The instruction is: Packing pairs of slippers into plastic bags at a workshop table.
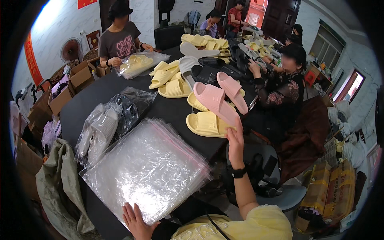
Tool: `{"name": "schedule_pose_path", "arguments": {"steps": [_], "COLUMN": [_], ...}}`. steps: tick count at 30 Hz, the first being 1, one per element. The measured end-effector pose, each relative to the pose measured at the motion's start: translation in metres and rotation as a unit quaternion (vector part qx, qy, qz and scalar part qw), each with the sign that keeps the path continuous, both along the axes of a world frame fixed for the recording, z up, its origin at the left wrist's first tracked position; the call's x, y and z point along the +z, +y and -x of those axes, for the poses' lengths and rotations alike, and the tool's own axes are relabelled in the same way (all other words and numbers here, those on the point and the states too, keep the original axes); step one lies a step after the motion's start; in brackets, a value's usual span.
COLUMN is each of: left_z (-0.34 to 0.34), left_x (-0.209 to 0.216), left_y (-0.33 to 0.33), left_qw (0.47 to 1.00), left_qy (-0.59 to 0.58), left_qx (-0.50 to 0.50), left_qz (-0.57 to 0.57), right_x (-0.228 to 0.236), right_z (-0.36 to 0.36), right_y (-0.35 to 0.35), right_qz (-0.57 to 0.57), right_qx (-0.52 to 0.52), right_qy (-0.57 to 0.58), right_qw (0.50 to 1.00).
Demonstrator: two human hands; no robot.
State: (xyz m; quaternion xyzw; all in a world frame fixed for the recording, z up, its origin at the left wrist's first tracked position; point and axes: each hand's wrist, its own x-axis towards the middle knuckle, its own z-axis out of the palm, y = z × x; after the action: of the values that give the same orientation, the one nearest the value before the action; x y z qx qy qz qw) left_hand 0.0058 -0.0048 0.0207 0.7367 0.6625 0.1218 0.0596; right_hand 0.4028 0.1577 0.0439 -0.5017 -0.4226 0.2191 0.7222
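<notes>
My left hand (138, 223) lies with its fingers spread on the near edge of a stack of clear plastic bags (140, 164). To the right, my right hand (236, 146) is closed at the heel end of a pink slipper (210, 98). Its thumb is beside the heel of a yellow slipper (204, 123), and the fingers are partly hidden. Another pink slipper (233, 92) lies just beyond. Left of the bag stack are grey slippers (105, 128) inside a clear bag.
Piles of yellow slippers (174, 82), with black slippers (210, 72) beside them, cover the dark table (88, 104). Across it a person (120, 40) handles bagged yellow slippers; another person (286, 80) sits at the right. Cardboard boxes (82, 76) stand left, a grey chair (286, 196) right.
</notes>
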Motion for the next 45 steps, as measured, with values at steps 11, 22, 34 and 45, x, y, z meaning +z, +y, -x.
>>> {"name": "schedule_pose_path", "arguments": {"steps": [11, 22, 34, 45], "left_z": [0.001, 0.001, 0.003, 0.005], "left_x": [-0.003, -0.004, -0.005, -0.007], "left_y": [-0.001, 0.001, -0.001, 0.001], "left_qw": [1.000, 1.000, 1.000, 1.000], "left_qy": [-0.001, 0.002, -0.002, -0.013], "left_qx": [0.003, -0.002, 0.004, 0.002], "left_qz": [-0.007, -0.018, -0.013, -0.021], "right_x": [0.022, -0.036, -0.002, 0.094], "right_z": [0.049, 0.139, 0.120, 0.047], "right_y": [-0.031, -0.060, -0.084, 0.003], "right_qz": [0.154, 0.327, 0.118, -0.249], "right_qx": [0.313, 0.489, 0.374, 0.194], "right_qy": [0.199, 0.269, 0.142, 0.140], "right_qw": [0.916, 0.763, 0.909, 0.939]}}
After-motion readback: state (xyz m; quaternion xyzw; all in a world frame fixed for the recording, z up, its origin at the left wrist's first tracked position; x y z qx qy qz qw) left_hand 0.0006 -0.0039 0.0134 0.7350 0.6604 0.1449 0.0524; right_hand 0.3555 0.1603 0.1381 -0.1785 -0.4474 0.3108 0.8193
